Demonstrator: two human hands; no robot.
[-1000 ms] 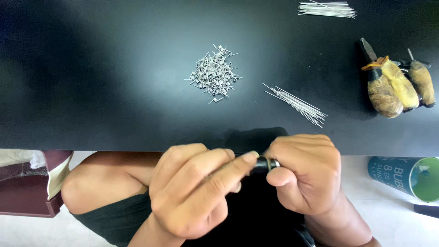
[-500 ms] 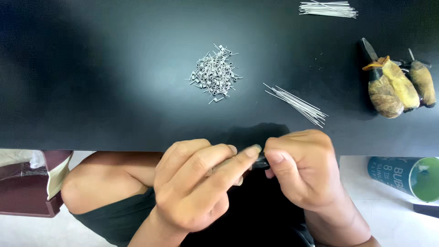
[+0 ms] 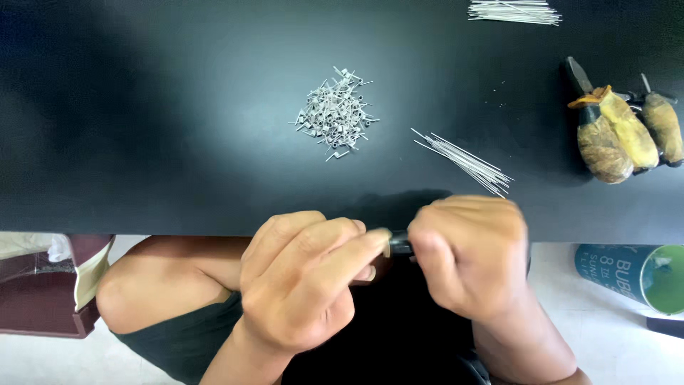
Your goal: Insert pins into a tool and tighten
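Observation:
My left hand (image 3: pixel 303 281) and my right hand (image 3: pixel 470 257) meet just below the near edge of a black table (image 3: pixel 142 142). Both pinch a small dark cylindrical tool (image 3: pixel 399 244) between them; only a short bit of it shows between the fingers. On the table beyond the hands lies a pile of small coiled wire pieces (image 3: pixel 336 113). To the right of it, a loose bundle of thin straight wires (image 3: pixel 463 158) lies just above my right hand.
Pliers with tape-wrapped handles (image 3: pixel 620 128) lie at the table's right side. Another bundle of straight wires (image 3: pixel 514 11) sits at the far edge. A teal can (image 3: pixel 627 271) lies on the floor at right, a dark red box (image 3: pixel 43 299) at left.
My right hand has rolled over the small tool, its knuckles now turned up and covering most of it. The left hand has stayed in place.

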